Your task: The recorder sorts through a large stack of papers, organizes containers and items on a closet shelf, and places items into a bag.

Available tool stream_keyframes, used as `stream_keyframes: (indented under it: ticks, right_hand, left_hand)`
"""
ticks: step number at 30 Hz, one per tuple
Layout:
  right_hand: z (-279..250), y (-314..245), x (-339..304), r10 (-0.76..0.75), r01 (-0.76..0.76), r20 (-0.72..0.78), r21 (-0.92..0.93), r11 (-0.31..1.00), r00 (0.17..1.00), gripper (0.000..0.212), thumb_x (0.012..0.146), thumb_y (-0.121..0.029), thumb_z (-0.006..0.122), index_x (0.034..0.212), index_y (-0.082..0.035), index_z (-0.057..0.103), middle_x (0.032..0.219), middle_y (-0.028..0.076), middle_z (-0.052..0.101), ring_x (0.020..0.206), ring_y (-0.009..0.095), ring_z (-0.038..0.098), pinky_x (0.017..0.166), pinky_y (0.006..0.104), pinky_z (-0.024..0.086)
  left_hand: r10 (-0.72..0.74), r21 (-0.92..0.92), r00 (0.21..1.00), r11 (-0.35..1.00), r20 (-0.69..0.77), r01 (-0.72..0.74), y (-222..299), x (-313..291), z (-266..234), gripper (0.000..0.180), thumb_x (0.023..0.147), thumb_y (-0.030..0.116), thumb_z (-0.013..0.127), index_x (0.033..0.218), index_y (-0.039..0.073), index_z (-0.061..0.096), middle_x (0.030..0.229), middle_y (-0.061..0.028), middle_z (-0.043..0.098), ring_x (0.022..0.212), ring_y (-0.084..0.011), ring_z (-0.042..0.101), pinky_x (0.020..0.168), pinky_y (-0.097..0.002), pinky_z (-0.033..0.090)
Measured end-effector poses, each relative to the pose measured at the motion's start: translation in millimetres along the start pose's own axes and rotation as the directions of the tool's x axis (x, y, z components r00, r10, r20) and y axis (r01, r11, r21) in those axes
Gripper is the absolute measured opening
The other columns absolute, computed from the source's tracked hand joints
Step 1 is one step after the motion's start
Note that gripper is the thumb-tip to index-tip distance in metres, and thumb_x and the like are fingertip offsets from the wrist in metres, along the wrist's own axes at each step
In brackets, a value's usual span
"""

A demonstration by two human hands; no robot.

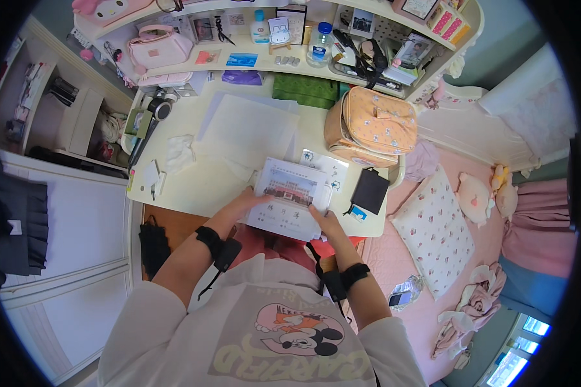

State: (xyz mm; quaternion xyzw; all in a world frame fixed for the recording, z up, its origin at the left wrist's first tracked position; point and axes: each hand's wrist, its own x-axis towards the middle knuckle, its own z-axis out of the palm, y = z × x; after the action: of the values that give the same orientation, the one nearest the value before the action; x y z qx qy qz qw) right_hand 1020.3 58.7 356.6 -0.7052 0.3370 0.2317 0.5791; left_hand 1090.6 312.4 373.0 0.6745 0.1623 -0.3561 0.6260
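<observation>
Both my hands grip a white exercise book (pixel 294 197) with a printed picture of a red building on its cover, held over the desk's front edge. More papers or booklets seem to lie beneath it. My left hand (pixel 252 198) is closed on its left edge, thumb on top. At the lower right edge, my right hand (pixel 328 222) pinches it with the thumb on the cover. Its fingers underneath are hidden. Behind the book lie large translucent sheets (pixel 248 129). A white sheet with small drawings (pixel 326 169) sits partly under its right side.
An orange floral case (pixel 374 126) stands at the desk's right, with a black notebook (pixel 370 191) nearer me. A crumpled tissue (pixel 180 153) and black tape roll (pixel 160 108) are on the left. Behind runs a shelf with a water bottle (pixel 320 45). A pink bed (pixel 394 258) is at right.
</observation>
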Motion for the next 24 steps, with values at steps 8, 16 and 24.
stream_keyframes:
  ticks: [8,16,24]
  right_hand:
    - [-9.0,-10.9,-2.8,-0.035,-0.064,0.29,0.324,0.944,0.957,0.062,0.067,-0.024,0.076,0.113,0.007,0.049,0.102,0.016,0.059,0.089,0.024,0.058,0.075,0.035,0.047]
    - [11.4,19.9,-7.6,-0.378,0.261,-0.175,-0.468,0.844,0.909,0.074,0.059,-0.015,0.079,0.117,0.008,0.039,0.112,0.019,0.049,0.105,0.026,0.048,0.088,0.0364,0.041]
    - [10.0,29.0,-23.8,-0.506,0.51,-0.066,0.063,0.858,0.86,0.079,0.061,-0.008,0.077,0.123,0.002,0.029,0.114,0.014,0.047,0.105,0.022,0.048,0.089,0.0337,0.041]
  left_hand:
    - [-0.041,-0.164,0.955,0.982,0.294,0.093,12.1,3.3,-9.6,0.046,0.068,0.016,0.071,0.105,-0.008,0.055,0.101,-0.0142,0.061,0.089,-0.0221,0.059,0.079,-0.0313,0.045]
    - [0.099,0.18,0.99,0.977,0.104,-0.117,-29.6,17.5,-17.1,0.07,0.06,0.014,0.076,0.115,-0.011,0.041,0.109,-0.0201,0.054,0.099,-0.0274,0.055,0.085,-0.0338,0.044]
    - [0.241,0.097,0.968,0.964,0.075,-0.248,-41.5,-13.4,-10.2,0.084,0.056,0.012,0.078,0.119,-0.003,0.025,0.114,-0.0181,0.045,0.111,-0.0265,0.044,0.093,-0.0372,0.037]
